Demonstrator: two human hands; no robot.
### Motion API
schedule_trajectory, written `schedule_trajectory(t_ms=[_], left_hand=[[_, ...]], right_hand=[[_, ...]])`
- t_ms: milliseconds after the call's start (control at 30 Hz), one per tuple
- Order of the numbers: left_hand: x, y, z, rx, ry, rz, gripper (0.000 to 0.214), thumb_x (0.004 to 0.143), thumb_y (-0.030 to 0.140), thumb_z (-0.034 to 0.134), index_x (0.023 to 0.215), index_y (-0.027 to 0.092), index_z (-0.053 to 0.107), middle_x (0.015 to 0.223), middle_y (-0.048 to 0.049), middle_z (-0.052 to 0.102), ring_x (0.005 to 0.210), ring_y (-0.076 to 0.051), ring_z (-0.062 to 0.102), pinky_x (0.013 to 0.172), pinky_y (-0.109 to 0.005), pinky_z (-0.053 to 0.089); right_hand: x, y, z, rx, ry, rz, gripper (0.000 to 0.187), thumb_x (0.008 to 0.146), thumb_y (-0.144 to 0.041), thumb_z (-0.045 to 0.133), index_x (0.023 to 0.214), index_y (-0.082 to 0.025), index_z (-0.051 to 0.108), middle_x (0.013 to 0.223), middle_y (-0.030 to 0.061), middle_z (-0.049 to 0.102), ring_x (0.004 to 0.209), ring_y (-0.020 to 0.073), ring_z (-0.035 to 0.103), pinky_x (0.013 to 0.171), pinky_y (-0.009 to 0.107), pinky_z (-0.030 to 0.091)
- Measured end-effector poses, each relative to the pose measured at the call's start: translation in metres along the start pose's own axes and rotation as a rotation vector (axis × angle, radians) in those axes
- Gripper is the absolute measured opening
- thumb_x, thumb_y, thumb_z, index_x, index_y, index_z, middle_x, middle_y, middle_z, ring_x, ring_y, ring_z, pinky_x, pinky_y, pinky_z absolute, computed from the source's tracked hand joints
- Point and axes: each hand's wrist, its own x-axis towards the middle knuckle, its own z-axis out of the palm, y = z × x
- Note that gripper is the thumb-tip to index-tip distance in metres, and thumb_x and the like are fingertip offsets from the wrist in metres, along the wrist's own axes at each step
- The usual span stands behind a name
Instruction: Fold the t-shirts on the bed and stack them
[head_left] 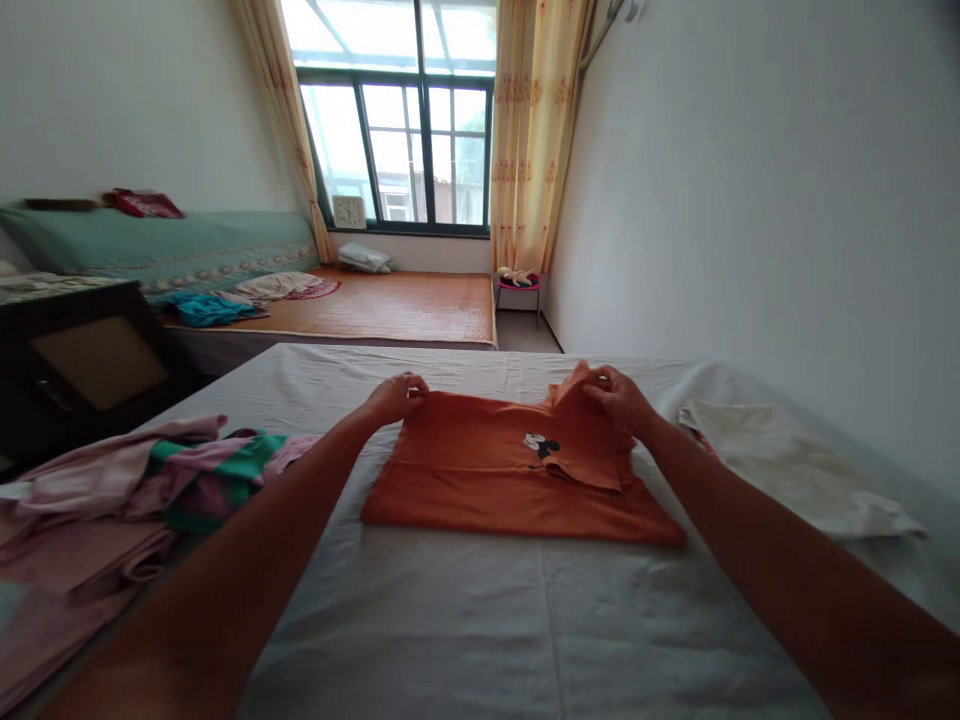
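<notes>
An orange T-shirt (480,490) with a cartoon mouse print lies partly folded on the pale sheet (450,620) in front of me. My left hand (397,397) pinches its far left corner. At the far right, by what looks like the collar or a sleeve edge, my right hand (619,397) pinches the cloth and lifts it slightly. The shirt's near edge rests flat on the sheet, and a flap of it lies folded over just below the print.
Pink and green clothes (217,470) are heaped at the left. A white garment (787,465) lies flat at the right, near the wall. Beyond stand a bed with a brown mat (405,305), a dark cabinet (97,360) and a small pink stool (519,284).
</notes>
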Motion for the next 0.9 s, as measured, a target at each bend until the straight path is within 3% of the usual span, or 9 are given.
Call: schedule_trajectory(t_ms=[67, 133, 233, 333, 533, 633, 733, 833, 900], left_hand=[[-0.021, 0.006, -0.015, -0.072, 0.038, 0.068, 0.023, 0.072, 0.020, 0.050, 0.086, 0.020, 0.067, 0.084, 0.0004, 0.068, 0.080, -0.015, 0.061, 0.075, -0.024, 0.045], [-0.045, 0.012, -0.023, -0.108, 0.025, 0.136, 0.022, 0.071, 0.018, 0.050, 0.083, 0.020, 0.067, 0.081, 0.0009, 0.068, 0.078, -0.015, 0.062, 0.075, -0.024, 0.045], [-0.075, 0.018, -0.020, -0.120, -0.047, 0.187, 0.023, 0.069, 0.016, 0.049, 0.080, 0.022, 0.069, 0.084, 0.0009, 0.070, 0.084, -0.016, 0.063, 0.079, -0.024, 0.046], [-0.092, 0.021, -0.010, -0.143, -0.089, 0.145, 0.027, 0.069, 0.016, 0.047, 0.081, 0.023, 0.070, 0.086, 0.0018, 0.072, 0.087, -0.016, 0.064, 0.081, -0.024, 0.047], [-0.100, 0.026, -0.012, -0.153, -0.004, 0.052, 0.026, 0.073, 0.020, 0.046, 0.084, 0.024, 0.070, 0.091, 0.0026, 0.072, 0.092, -0.017, 0.064, 0.089, -0.026, 0.046], [-0.104, 0.028, -0.010, -0.145, 0.004, 0.018, 0.027, 0.072, 0.018, 0.045, 0.082, 0.024, 0.069, 0.092, 0.0028, 0.071, 0.095, -0.017, 0.063, 0.092, -0.028, 0.046], [-0.108, 0.026, -0.002, -0.139, -0.032, -0.016, 0.032, 0.071, 0.012, 0.041, 0.079, 0.024, 0.069, 0.094, 0.0022, 0.070, 0.095, -0.016, 0.063, 0.093, -0.028, 0.046], [-0.107, 0.034, 0.000, -0.033, 0.084, -0.051, 0.038, 0.068, 0.007, 0.041, 0.087, 0.023, 0.070, 0.107, 0.0007, 0.067, 0.108, -0.019, 0.057, 0.101, -0.033, 0.041], [-0.101, 0.051, -0.003, -0.007, 0.148, 0.019, 0.042, 0.068, 0.006, 0.043, 0.096, 0.024, 0.069, 0.115, -0.0004, 0.064, 0.113, -0.020, 0.054, 0.104, -0.035, 0.038]], right_hand=[[-0.024, -0.013, -0.014, 0.208, -0.103, -0.064, 0.030, 0.073, -0.037, 0.065, 0.095, -0.021, 0.055, 0.086, 0.0015, 0.070, 0.076, 0.0176, 0.065, 0.071, 0.031, 0.052], [-0.052, -0.020, -0.025, 0.248, -0.210, -0.115, 0.031, 0.072, -0.037, 0.067, 0.097, -0.021, 0.059, 0.092, 0.0031, 0.070, 0.084, 0.0195, 0.065, 0.078, 0.033, 0.051], [-0.092, -0.017, -0.031, 0.100, -0.375, -0.165, 0.023, 0.076, -0.037, 0.064, 0.089, -0.018, 0.068, 0.090, 0.0047, 0.071, 0.087, 0.0209, 0.064, 0.083, 0.035, 0.050], [-0.114, -0.010, -0.029, -0.018, -0.515, -0.203, 0.025, 0.081, -0.038, 0.058, 0.083, -0.018, 0.073, 0.087, 0.0058, 0.072, 0.090, 0.0214, 0.065, 0.090, 0.037, 0.047], [-0.120, -0.008, -0.036, 0.025, -0.410, -0.128, 0.037, 0.082, -0.048, 0.054, 0.094, -0.019, 0.073, 0.104, 0.0093, 0.070, 0.101, 0.0238, 0.062, 0.096, 0.041, 0.044], [-0.122, -0.007, -0.040, -0.007, -0.452, -0.095, 0.042, 0.081, -0.053, 0.054, 0.099, -0.019, 0.072, 0.107, 0.0100, 0.069, 0.100, 0.0247, 0.062, 0.092, 0.041, 0.046], [-0.124, -0.006, -0.040, -0.097, -0.522, -0.191, 0.039, 0.080, -0.051, 0.058, 0.100, -0.021, 0.072, 0.107, 0.0094, 0.069, 0.104, 0.0247, 0.060, 0.095, 0.041, 0.043], [-0.125, -0.009, -0.037, -0.175, -0.495, -0.353, 0.030, 0.079, -0.046, 0.062, 0.097, -0.024, 0.074, 0.108, 0.0078, 0.069, 0.111, 0.0242, 0.056, 0.101, 0.041, 0.037], [-0.124, -0.011, -0.035, -0.193, -0.476, -0.375, 0.028, 0.081, -0.045, 0.060, 0.093, -0.024, 0.074, 0.102, 0.0066, 0.071, 0.107, 0.0231, 0.057, 0.097, 0.039, 0.040]])
